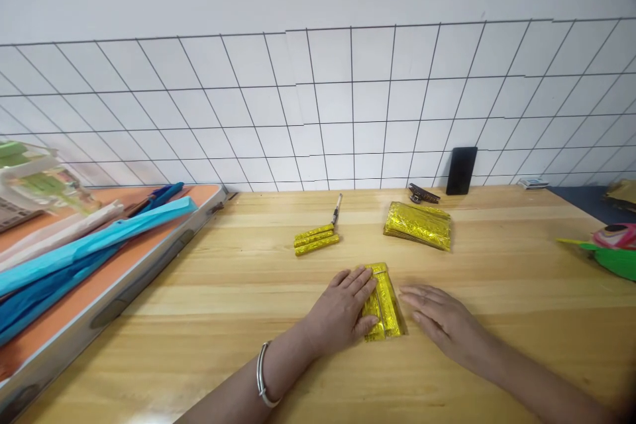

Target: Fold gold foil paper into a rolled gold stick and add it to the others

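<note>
A gold foil sheet with folded strips along it lies on the wooden table in front of me. A thin greyish line or rod runs lengthwise over it; which of the two I cannot tell. My left hand rests flat on the sheet's left part, fingers stretched out and covering that edge. Just off the right edge, my right hand hovers or rests with extended fingers, slightly blurred and holding nothing visible. Beyond my left hand lie several narrow gold foil rolls. A stack of gold foil sheets sits farther back, to the right.
A pen touches or nearly touches the rolls. Behind the stack are a dark clip and a black phone-like slab leaning on the tiled wall. Left, an orange-surfaced tray bears blue paper. A green and pink item lies right.
</note>
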Motion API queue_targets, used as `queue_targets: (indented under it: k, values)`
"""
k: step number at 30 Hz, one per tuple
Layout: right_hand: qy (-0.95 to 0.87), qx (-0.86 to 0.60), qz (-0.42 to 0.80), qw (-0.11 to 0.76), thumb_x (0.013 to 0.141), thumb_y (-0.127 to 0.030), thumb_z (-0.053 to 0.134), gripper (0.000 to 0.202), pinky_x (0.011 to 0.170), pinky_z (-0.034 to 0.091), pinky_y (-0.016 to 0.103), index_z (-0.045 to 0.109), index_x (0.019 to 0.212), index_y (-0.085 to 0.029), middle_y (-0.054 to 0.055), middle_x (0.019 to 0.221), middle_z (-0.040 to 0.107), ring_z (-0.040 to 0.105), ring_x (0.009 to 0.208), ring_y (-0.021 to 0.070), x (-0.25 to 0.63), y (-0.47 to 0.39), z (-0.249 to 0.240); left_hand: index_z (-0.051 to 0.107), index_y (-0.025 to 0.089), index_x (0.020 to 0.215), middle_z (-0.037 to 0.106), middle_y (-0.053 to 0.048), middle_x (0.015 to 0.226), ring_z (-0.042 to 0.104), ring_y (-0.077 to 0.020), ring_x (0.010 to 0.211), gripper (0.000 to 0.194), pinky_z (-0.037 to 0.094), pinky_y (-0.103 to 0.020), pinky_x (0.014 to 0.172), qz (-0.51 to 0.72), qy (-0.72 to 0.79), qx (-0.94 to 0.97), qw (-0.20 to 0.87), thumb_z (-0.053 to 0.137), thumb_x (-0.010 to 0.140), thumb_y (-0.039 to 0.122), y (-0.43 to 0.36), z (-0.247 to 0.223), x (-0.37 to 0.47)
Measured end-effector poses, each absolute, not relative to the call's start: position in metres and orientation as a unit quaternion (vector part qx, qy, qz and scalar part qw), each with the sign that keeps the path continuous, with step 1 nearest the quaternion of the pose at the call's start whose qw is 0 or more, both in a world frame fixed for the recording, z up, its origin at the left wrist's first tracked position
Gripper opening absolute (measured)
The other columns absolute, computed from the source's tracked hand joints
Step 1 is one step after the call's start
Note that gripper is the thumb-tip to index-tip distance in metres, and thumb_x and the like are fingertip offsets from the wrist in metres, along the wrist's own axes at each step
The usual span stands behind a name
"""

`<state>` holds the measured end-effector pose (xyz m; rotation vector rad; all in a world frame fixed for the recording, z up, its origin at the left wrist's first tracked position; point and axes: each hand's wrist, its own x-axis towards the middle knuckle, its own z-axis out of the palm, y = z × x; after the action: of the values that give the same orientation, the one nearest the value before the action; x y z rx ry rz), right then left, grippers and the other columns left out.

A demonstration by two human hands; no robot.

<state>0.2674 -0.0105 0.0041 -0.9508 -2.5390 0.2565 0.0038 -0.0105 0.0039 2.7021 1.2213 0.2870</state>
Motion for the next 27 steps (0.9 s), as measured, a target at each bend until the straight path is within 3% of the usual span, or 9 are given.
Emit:
queue_targets:
  k: [6, 14, 27]
  values:
    - [-0.916, -0.353, 0.099, 0.164, 0.093, -0.034, 0.040, 0.049, 0.106, 0.035, 0.042, 0.035, 0.138, -0.018, 0.011, 0.142, 0.039, 0.036, 0.130, 0.0223, 0.240, 0.012, 0.017, 0.027, 0.020, 0.141, 0.027, -0.011, 0.148, 0.022, -0.0272, 0.136, 0.063, 0.019, -0.045, 0.109, 0.107, 0.404, 0.905, 0.076, 0.044, 0.087, 0.047, -0.009, 0.000, 0.003]
    - [-0.930, -0.347, 0.075, 0.094, 0.092, -0.043, 0.039, 0.064, 0.110, 0.026, 0.045, 0.020, 0.144, -0.013, 0.013, 0.149, 0.023, 0.022, 0.136, 0.0245, 0.212, 0.031, -0.008, 0.018, 0.021, 0.144, 0.024, -0.009, 0.149, 0.016, -0.0284, 0.138, 0.069, 0.018, -0.047, 0.109, 0.120, 0.402, 0.904, 0.081, 0.045, 0.087, 0.047, -0.009, 0.006, 0.004]
    - [-0.937, -0.337, 0.031, 0.092, 0.089, -0.055, 0.036, 0.072, 0.111, 0.023, 0.046, 0.022, 0.144, -0.011, 0.015, 0.149, 0.021, 0.017, 0.137, 0.0272, 0.211, 0.032, -0.018, 0.021, 0.012, 0.141, 0.022, -0.016, 0.148, 0.015, -0.0277, 0.138, 0.071, 0.016, -0.045, 0.111, 0.112, 0.423, 0.895, 0.089, 0.044, 0.086, 0.050, -0.008, 0.004, 0.004]
